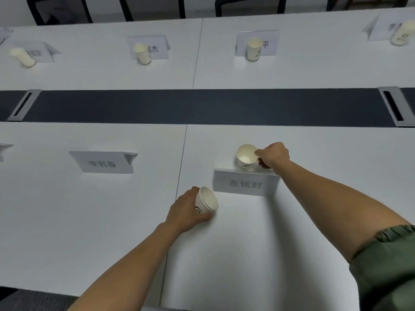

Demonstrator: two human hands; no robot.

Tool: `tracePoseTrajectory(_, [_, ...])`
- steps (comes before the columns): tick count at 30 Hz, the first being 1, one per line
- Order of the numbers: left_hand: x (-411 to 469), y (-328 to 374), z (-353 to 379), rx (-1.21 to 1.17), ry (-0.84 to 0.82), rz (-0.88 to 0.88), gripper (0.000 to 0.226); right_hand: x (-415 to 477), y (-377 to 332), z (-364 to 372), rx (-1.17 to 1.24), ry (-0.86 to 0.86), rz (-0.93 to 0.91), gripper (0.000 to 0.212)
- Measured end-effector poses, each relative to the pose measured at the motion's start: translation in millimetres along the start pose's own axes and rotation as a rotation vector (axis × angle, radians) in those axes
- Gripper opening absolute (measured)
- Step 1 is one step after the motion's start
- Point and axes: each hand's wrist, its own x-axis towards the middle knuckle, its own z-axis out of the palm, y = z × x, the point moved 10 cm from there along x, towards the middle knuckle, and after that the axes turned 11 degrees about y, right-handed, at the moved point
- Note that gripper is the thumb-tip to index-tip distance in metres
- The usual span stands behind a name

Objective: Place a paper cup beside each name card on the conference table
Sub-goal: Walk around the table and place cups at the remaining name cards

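Observation:
My right hand (272,155) pinches the rim of a white paper cup (245,156) that stands upright just behind the near name card (246,183). My left hand (187,209) grips a small stack of paper cups (207,200), tilted with the mouth toward the right, low over the table left of that card. Another name card (104,163) stands to the left on the near side with no cup beside it. On the far side, cups (142,53) (253,49) (22,57) (403,33) stand in front of their name cards.
The white conference table (314,221) has a dark strip (202,106) down its middle with two metal cable hatches (23,105) (393,106). Black chairs (249,5) line the far side. A further card shows partly at the left edge (3,151).

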Motion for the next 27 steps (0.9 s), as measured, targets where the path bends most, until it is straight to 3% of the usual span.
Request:
tracePoseTrajectory(5, [-12.1,8.5,-22.7,-0.010,0.055,0.014,0.066,-26.6,-11.1,-23.2,-0.100,0.012,-0.091,0.025])
tracePoseTrajectory(12, [-62.4,-0.5,-77.1,-0.044,0.184,0.020,0.067,-108.0,-46.9,-24.4,-0.328,-0.033,-0.381,0.017])
tracePoseTrajectory(15, [-91.9,-23.4,-104.0,-0.050,0.247,0.004,0.068,-154.2,-62.2,-3.8,-0.410,-0.074,-0.499,0.012])
tracePoseTrajectory(22, [-179.5,-96.5,-181.9,-0.061,0.419,-0.069,0.069,-268.4,-107.4,66.6,-0.495,-0.157,-0.713,0.021])
tracePoseTrajectory(27, [-253.7,-178.2,-240.1,-0.041,0.508,-0.110,0.068,-375.2,-132.0,135.3,-0.494,-0.194,-0.816,0.020])
